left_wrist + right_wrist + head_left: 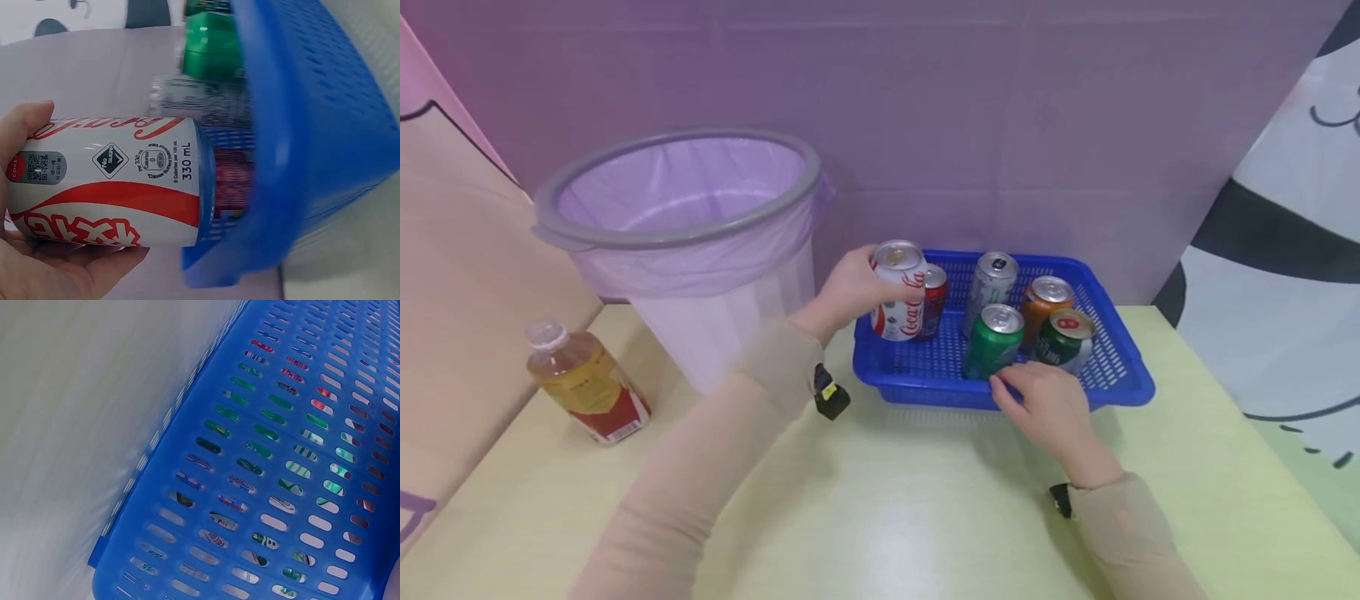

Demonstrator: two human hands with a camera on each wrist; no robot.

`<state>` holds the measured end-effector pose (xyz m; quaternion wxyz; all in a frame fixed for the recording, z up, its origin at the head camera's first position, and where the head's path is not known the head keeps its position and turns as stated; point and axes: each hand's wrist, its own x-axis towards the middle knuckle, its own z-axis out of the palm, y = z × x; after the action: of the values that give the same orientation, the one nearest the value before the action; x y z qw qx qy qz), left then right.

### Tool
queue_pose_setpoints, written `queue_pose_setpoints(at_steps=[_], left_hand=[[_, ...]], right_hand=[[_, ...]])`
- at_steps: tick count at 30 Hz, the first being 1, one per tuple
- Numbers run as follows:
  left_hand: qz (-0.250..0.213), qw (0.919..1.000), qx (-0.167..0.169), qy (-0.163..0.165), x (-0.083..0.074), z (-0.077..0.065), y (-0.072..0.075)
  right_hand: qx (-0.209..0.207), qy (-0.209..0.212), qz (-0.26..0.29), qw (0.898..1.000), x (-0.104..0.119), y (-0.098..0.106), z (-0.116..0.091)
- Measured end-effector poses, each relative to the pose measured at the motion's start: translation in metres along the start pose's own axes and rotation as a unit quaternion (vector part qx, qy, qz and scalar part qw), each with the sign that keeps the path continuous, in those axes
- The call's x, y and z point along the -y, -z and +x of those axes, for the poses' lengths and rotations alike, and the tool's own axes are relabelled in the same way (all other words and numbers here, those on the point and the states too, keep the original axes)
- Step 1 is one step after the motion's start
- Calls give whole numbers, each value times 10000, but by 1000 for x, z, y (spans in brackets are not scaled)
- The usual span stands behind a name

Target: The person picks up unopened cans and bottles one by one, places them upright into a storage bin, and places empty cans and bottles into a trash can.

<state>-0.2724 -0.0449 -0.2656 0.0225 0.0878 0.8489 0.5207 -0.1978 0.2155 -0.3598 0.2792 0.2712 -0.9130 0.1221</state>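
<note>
A white Coca-Cola can [898, 308] with red lettering is gripped upright by my left hand [853, 287] at the left end of a blue plastic basket [917, 390]. The left wrist view shows the thumb and fingers around the can [112, 181], with its base near the basket's rim. My right hand [1047, 408] holds the front rim, fingers bent over it. Inside the basket stand a red can [934, 304], a pale silver can [988, 293], a green can [992, 346], an orange can [1045, 302] and a dark green and white can [1062, 346].
Left of the basket stands a tall white bin [700, 317] with a grey rim and a translucent liner. A plastic bottle [587, 379] with a yellow and red label leans tilted in view at the table's left. Behind is a purple wall covering [940, 125].
</note>
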Motion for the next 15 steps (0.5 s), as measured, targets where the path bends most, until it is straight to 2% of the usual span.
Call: queue_pose_setpoints(at_steps=[7,15], left_hand=[[215,9995,122,191,16,5,-18],[290,9992,249,122,27,4,-33]], right_hand=[[-48,18,-33,10000,0,-1,-1],[-52,26,-77,10000,2,1,-1]])
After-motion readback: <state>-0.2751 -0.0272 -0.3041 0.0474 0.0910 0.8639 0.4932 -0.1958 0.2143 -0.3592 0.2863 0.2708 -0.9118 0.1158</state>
